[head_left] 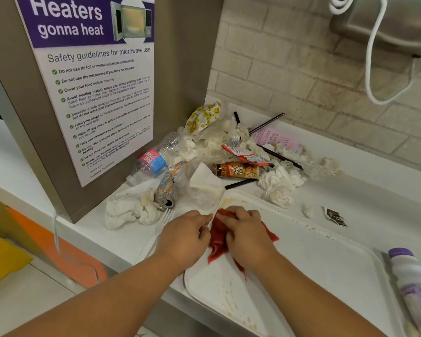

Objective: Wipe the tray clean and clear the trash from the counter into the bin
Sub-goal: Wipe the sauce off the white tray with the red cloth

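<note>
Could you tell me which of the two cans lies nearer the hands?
The orange-patterned can, its opened top facing the camera, beside the fork; the brown can lies farther back.

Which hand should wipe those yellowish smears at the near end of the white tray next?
Right, probably: the right hand grips the crumpled red cloth on the white plastic tray; the left hand sits at its rim.

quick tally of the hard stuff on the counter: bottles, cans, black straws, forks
bottles: 2, clear water bottle and white bottle with purple cap
cans: 2, crushed can and brown can
black straws: 4
plastic fork: 1
total: 9
pink labelled item unclear, not counted
</note>
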Tool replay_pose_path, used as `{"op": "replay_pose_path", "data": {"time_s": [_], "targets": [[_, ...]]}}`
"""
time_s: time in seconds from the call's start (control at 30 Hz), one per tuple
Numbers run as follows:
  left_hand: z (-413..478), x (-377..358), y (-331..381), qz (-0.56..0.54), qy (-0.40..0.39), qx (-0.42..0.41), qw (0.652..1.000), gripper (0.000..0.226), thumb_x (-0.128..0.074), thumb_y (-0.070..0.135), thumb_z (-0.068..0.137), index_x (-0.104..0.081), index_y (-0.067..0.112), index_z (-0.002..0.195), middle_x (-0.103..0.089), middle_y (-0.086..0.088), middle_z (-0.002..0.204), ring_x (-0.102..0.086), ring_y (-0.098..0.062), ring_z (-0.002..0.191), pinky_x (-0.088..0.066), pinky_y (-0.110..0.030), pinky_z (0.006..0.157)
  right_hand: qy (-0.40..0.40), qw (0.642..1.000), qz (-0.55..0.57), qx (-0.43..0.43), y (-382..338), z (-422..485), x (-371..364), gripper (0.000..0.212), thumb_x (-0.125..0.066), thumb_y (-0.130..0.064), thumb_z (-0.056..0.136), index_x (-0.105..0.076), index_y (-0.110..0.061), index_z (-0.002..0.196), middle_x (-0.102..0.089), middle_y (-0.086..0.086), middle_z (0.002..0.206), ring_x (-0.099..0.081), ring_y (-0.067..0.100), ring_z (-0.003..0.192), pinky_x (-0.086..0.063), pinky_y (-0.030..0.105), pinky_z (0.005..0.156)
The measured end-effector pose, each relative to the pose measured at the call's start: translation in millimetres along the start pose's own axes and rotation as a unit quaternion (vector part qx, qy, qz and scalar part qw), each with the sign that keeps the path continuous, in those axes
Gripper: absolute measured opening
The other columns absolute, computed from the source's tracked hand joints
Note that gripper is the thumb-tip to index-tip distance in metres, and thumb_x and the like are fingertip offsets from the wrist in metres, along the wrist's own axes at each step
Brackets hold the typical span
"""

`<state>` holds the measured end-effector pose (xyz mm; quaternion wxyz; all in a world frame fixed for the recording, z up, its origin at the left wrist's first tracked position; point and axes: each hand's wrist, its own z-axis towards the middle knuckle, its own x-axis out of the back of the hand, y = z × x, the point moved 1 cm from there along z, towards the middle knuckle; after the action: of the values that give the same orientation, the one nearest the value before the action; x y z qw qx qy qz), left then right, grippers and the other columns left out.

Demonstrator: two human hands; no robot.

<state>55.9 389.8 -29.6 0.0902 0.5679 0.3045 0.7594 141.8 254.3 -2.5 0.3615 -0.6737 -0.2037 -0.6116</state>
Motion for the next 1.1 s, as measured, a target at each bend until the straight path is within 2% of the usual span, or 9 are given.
{"op": "replay_pose_path", "data": {"time_s": [0.1, 0.23, 0.33, 0.5, 0.6, 0.67, 0.87, 1.03, 1.1], "targets": [[0, 0, 0, -0.002, -0.001, 0.003, 1.0, 0.04, -0.043, 0.031, 0.091, -0.052, 0.038, 0.13, -0.056, 0.012, 0.098, -0.055, -0.01, 0.093, -0.038, -0.019, 0.071, -0.01, 0.999, -0.007, -0.051, 6, 17, 5, 0.053, -0.043, -0.017, 0.093, -0.04, -0.035, 0.142, -0.032, -0.008, 0.146, -0.028, 0.024, 0.123, -0.034, 0.035, 0.108], [-1, 1, 1, -0.013, 0.004, 0.001, 1.0, 0.041, -0.043, 0.031, 0.091, -0.052, 0.037, 0.131, -0.058, 0.012, 0.1, -0.056, -0.01, 0.093, -0.044, -0.023, 0.076, -0.019, 0.999, -0.014, -0.024, -7, 5, 0, 0.051, -0.043, -0.019, 0.093, -0.04, -0.032, 0.143, -0.033, -0.006, 0.144, -0.03, 0.025, 0.121, -0.034, 0.035, 0.105], [-1, 0, 0, -0.013, 0.004, 0.001, 1.0, 0.041, -0.043, 0.03, 0.091, -0.051, 0.037, 0.131, -0.057, 0.013, 0.099, -0.056, -0.01, 0.094, -0.041, -0.021, 0.075, -0.016, 0.999, -0.004, -0.031, -1, 14, 4, 0.051, -0.043, -0.016, 0.093, -0.041, -0.031, 0.142, -0.034, -0.005, 0.144, -0.03, 0.025, 0.122, -0.034, 0.036, 0.106], [-1, 0, 0, -0.005, 0.001, 0.003, 1.0, 0.041, -0.041, 0.031, 0.093, -0.05, 0.038, 0.132, -0.052, 0.013, 0.092, -0.055, -0.009, 0.091, -0.037, -0.019, 0.071, -0.041, 0.993, -0.056, -0.091, 15, 35, 9, 0.055, -0.041, -0.018, 0.093, -0.032, -0.032, 0.146, -0.028, -0.003, 0.147, -0.027, 0.03, 0.125, -0.041, 0.041, 0.102], [-2, 0, 0, -0.006, -0.004, -0.001, 1.0, 0.041, -0.039, 0.032, 0.093, -0.049, 0.041, 0.132, -0.045, 0.015, 0.086, -0.051, -0.006, 0.086, -0.035, -0.019, 0.069, -0.038, 0.984, -0.073, -0.158, 24, 34, 10, 0.057, -0.046, -0.014, 0.089, -0.036, -0.027, 0.144, -0.03, 0.001, 0.144, -0.025, 0.034, 0.129, -0.042, 0.043, 0.101], [-2, 0, 0, -0.011, -0.006, -0.003, 1.0, 0.041, -0.039, 0.032, 0.093, -0.049, 0.04, 0.132, -0.048, 0.015, 0.089, -0.053, -0.008, 0.089, -0.038, -0.02, 0.07, -0.037, 0.977, -0.082, -0.191, 25, 35, 13, 0.056, -0.047, -0.011, 0.088, -0.038, -0.024, 0.141, -0.031, 0.003, 0.141, -0.027, 0.034, 0.127, -0.042, 0.042, 0.101], [-1, -1, 0, -0.011, 0.006, -0.007, 1.0, 0.04, -0.041, 0.031, 0.092, -0.052, 0.038, 0.13, -0.054, 0.012, 0.092, -0.056, -0.01, 0.089, -0.044, -0.023, 0.073, -0.052, 0.992, -0.075, -0.083, 20, 47, 12, 0.053, -0.043, -0.016, 0.094, -0.034, -0.028, 0.145, -0.028, 0.0, 0.147, -0.027, 0.031, 0.125, -0.038, 0.041, 0.105], [-2, -1, 0, -0.013, 0.006, -0.009, 1.0, 0.039, -0.041, 0.031, 0.092, -0.053, 0.039, 0.129, -0.046, 0.015, 0.085, -0.055, -0.009, 0.086, -0.044, -0.023, 0.072, 0.01, 0.98, -0.079, -0.181, 40, 31, 18, 0.045, -0.042, -0.017, 0.093, -0.046, -0.025, 0.136, -0.037, 0.001, 0.137, -0.034, 0.029, 0.118, -0.045, 0.036, 0.096], [0, -1, -1, -0.009, 0.004, -0.008, 1.0, 0.04, -0.041, 0.03, 0.093, -0.052, 0.04, 0.129, -0.044, 0.016, 0.084, -0.054, -0.009, 0.085, -0.04, -0.022, 0.069, 0.01, 0.982, -0.069, -0.173, 38, 31, 16, 0.045, -0.043, -0.017, 0.092, -0.046, -0.024, 0.136, -0.035, 0.002, 0.138, -0.033, 0.029, 0.119, -0.043, 0.036, 0.099]]}}
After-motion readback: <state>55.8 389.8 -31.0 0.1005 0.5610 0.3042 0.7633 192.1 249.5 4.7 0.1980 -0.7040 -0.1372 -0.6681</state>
